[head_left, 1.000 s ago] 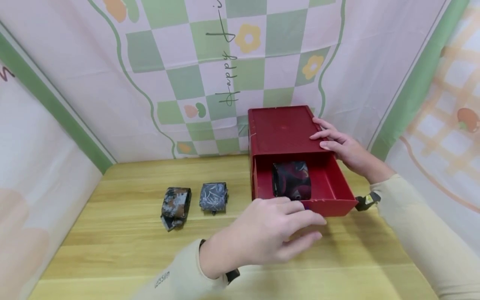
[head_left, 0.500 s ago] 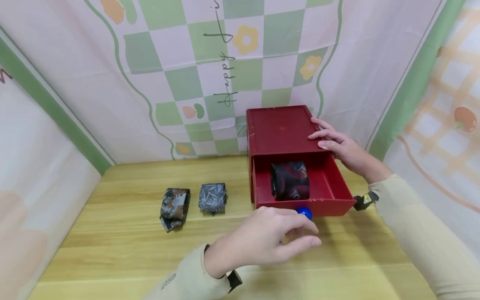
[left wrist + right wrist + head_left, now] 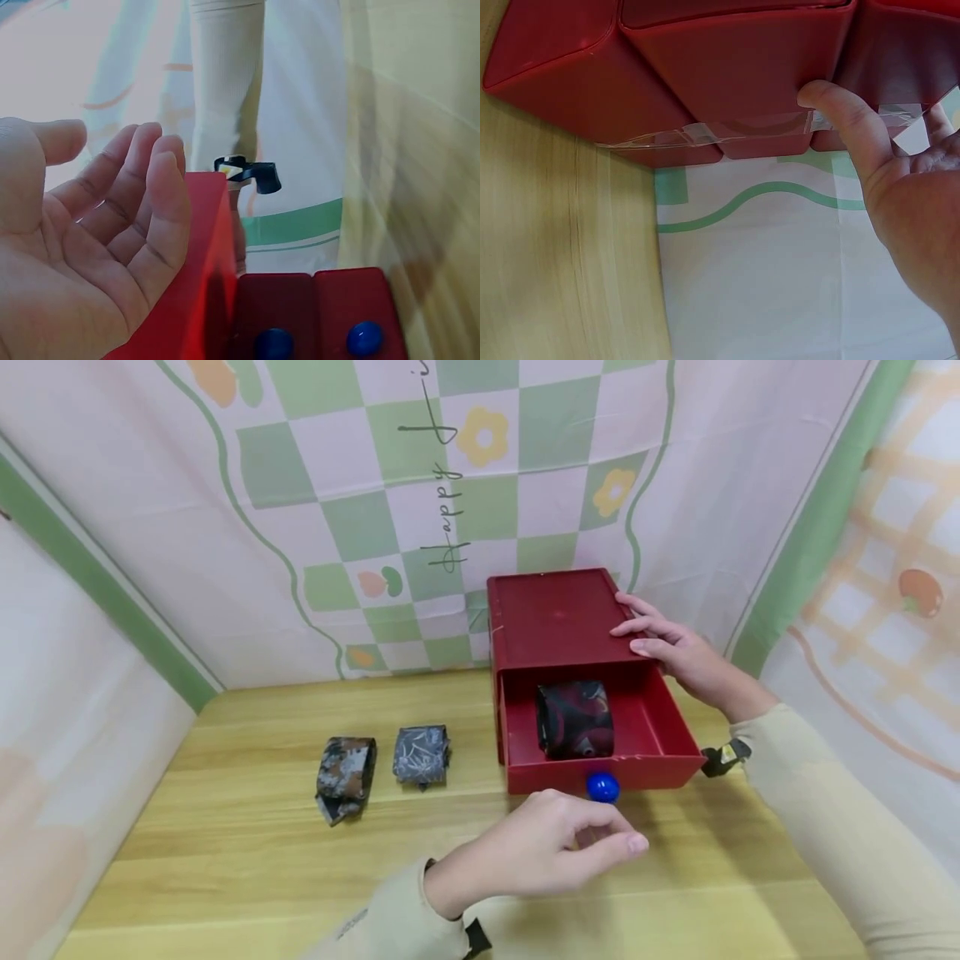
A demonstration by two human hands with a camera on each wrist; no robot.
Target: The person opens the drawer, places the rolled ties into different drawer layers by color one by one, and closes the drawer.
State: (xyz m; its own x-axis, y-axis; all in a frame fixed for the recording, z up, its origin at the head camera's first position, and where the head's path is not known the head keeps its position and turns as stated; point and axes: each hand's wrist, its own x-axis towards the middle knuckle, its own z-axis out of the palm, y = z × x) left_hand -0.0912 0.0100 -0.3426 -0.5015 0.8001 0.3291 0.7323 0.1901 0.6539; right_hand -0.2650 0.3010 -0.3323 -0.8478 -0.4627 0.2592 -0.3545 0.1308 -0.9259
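A red drawer cabinet [image 3: 555, 618] stands at the back wall, its top drawer [image 3: 630, 727] pulled out. Inside that drawer lies a dark folded cloth bundle [image 3: 576, 718] with a red pattern. My left hand [image 3: 543, 843] hovers just in front of the drawer's blue knob [image 3: 603, 787], fingers loosely bent and holding nothing; the left wrist view shows its bare palm. My right hand [image 3: 686, 660] rests on the cabinet's right upper edge, fingertips on top. In the right wrist view its thumb [image 3: 847, 112] lies against the red side wall.
Two more folded bundles lie on the wooden table [image 3: 247, 860] left of the cabinet: a brown-grey camouflage one [image 3: 347, 772] and a grey one [image 3: 422, 753] with white lines. Lower drawers with blue knobs [image 3: 365, 339] are closed. Clear tape [image 3: 757, 124] crosses the cabinet's side.
My left hand has drawn back from the drawer front towards me, uncovering the blue knob. My right hand stays on the cabinet, and the drawer and bundles have kept their places.
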